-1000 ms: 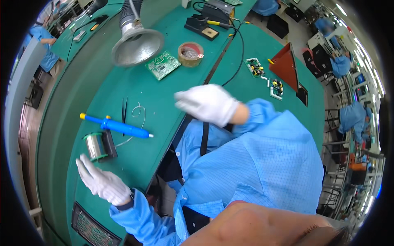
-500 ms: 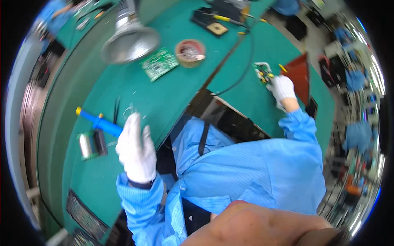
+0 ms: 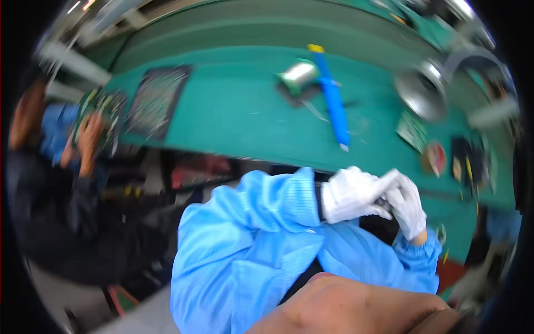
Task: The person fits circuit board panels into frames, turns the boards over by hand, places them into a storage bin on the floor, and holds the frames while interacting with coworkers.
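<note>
My two white-gloved hands are together at the table's front edge, close to my body. My left hand (image 3: 356, 195) has its fingers closed and reaches toward the right. My right hand (image 3: 405, 203) bends over it with curled fingers, and the fingertips meet. A small dark patch shows between them, too blurred to name. Farther back on the green table lies a blue solder sucker (image 3: 334, 106) with a yellow end. Left of it is a spool of solder wire (image 3: 300, 75). A green circuit board (image 3: 411, 132) and a tape roll (image 3: 435, 158) lie to the right.
A metal lamp shade (image 3: 421, 92) hangs at the back right, near a dark stand (image 3: 463, 161) with a yellow-handled tool. At the left lies a dark tray (image 3: 158, 103) of small parts. Beyond it, another person's hand (image 3: 90, 136) is over a board.
My view has swung toward the left, bringing the other person in. My hands have come together from far apart. My right hand has left the small board it was at on the right.
</note>
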Motion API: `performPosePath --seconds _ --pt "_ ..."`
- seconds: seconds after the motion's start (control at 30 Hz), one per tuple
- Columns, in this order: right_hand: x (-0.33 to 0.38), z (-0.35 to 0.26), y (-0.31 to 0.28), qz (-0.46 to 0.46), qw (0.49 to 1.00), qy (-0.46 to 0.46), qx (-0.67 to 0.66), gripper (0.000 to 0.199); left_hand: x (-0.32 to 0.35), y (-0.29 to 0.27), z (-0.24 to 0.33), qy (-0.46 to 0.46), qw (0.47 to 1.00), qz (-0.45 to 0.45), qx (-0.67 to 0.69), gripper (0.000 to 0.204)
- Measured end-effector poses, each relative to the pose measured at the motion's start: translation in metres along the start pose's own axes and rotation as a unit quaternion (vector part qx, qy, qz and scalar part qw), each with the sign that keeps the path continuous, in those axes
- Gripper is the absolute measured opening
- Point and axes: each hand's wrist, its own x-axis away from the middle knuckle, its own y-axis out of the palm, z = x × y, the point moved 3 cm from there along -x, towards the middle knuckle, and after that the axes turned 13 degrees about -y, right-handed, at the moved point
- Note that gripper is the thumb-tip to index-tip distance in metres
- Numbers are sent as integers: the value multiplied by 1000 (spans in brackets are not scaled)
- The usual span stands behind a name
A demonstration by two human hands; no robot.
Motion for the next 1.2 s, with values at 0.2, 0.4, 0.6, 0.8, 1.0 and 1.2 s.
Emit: performPosePath --seconds 0.2,0.4,0.6,0.8,1.0,1.2 --pt "-46 29 30 -83 994 48 -48 11 19 -22 -41 -5 989 150 -13 35" --pt "-98 59 -34 -4 962 29 272 46 37 -46 -82 -182 975 112 58 26" --pt "-60 163 -45 -18 904 -23 426 60 71 -75 -110 -349 914 111 172 30" --pt "-67 134 -53 2 892 187 411 43 81 -82 -102 -394 848 96 341 41" --pt "-99 9 5 205 922 -83 -319 53 79 -60 -113 -293 869 110 383 55" --pt "-134 -52 79 186 854 -78 -480 61 91 -72 -116 -234 867 296 324 48"
